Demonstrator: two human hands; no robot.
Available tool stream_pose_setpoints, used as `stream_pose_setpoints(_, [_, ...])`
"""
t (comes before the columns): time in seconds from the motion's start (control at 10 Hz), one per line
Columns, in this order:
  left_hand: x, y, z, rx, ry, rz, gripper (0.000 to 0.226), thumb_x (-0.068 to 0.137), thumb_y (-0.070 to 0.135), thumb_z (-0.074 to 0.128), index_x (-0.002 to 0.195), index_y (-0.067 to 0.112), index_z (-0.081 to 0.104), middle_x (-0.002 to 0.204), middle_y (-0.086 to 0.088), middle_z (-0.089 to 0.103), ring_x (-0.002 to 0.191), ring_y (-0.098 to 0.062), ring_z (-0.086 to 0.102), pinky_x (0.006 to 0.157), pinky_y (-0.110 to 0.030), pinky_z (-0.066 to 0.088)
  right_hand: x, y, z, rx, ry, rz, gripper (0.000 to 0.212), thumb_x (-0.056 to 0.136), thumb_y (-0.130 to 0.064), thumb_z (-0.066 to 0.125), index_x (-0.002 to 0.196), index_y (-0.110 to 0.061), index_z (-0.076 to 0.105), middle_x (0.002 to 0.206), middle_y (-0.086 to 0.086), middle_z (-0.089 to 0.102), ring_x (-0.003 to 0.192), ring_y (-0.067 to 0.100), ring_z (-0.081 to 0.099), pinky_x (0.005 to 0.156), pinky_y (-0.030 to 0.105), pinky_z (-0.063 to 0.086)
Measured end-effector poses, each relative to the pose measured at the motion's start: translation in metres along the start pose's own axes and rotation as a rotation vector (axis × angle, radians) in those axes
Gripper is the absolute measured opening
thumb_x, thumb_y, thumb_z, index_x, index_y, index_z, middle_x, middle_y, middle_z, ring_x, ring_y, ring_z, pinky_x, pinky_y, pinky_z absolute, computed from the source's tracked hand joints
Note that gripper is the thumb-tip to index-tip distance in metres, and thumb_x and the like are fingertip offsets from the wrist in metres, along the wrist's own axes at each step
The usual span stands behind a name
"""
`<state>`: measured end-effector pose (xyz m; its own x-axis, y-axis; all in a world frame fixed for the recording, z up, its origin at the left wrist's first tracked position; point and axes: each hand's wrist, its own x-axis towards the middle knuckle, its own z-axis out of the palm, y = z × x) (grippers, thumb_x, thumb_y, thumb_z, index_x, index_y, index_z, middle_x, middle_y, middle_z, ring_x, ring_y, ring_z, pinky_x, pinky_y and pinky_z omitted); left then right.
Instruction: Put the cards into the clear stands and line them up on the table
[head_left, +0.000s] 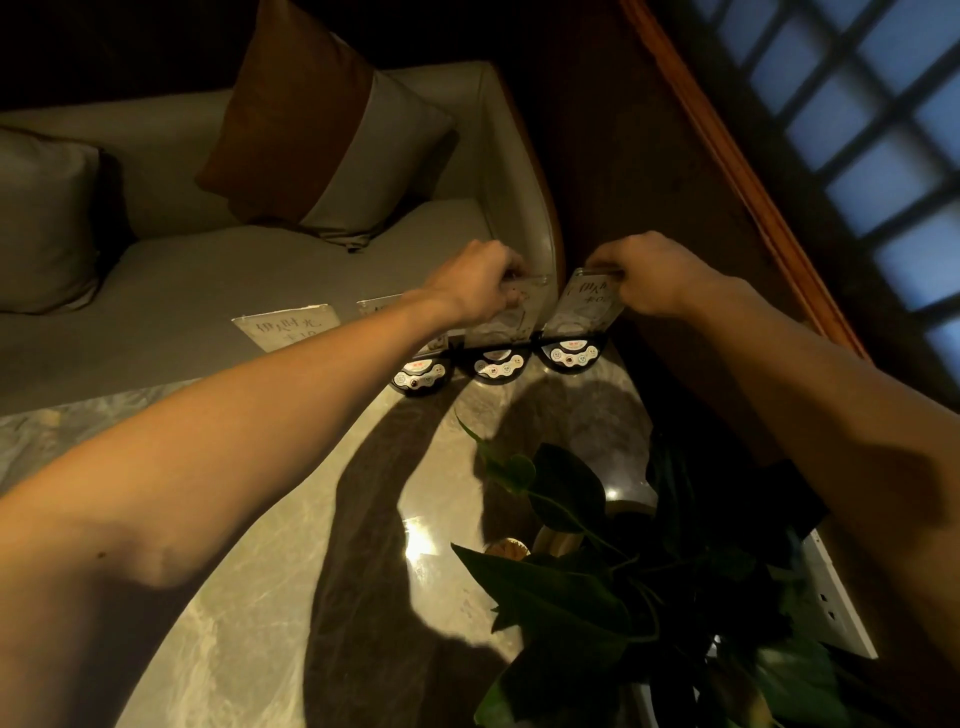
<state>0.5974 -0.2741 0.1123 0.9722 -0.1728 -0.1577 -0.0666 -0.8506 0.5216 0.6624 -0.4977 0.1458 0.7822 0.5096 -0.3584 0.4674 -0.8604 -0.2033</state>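
Three clear stands on round black bases stand in a row along the far edge of the marble table (270, 545). My right hand (652, 278) grips the top of the right stand (579, 319), which holds a printed card. My left hand (480, 283) pinches the top of the middle stand (506, 332), with a card in it. The left stand (418, 371) sits mostly behind my left forearm. A further card in a clear holder (285, 330) lies at the table's far edge, to the left of the row.
A leafy potted plant (597, 571) fills the near right of the table. A grey sofa (156, 270) with cushions runs behind the table. A white power strip (826, 597) lies at the right edge. A latticed window (857, 130) is at the upper right.
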Motion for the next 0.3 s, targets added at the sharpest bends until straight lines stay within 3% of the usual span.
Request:
stream_pose_setpoints(0.2, [-0.009, -0.004, -0.014, 0.004, 0.007, -0.007, 0.031, 0.091, 0.022, 0.07, 0.121, 0.017, 0.069, 0.116, -0.003, 0.072, 0.106, -0.017, 0.066, 0.091, -0.031, 0.053, -0.003, -0.008, 0.002, 0.007, -0.006, 0.011, 0.05, 0.093, -0.003, 0.058, 0.14, -0.016, 0.053, 0.135, 0.013, 0.061, 0.122, 0.03, 0.06, 0.096, 0.043, 0.053])
stream_pose_setpoints(0.3, [-0.024, -0.011, -0.024, 0.037, 0.017, -0.062, 0.044, 0.091, 0.032, 0.07, 0.132, 0.016, 0.063, 0.129, -0.006, 0.067, 0.116, -0.021, 0.063, 0.1, -0.038, 0.052, -0.005, -0.017, 0.001, -0.066, 0.036, 0.002, 0.051, 0.096, -0.015, 0.059, 0.145, -0.016, 0.047, 0.139, 0.014, 0.058, 0.124, 0.032, 0.057, 0.099, 0.048, 0.051])
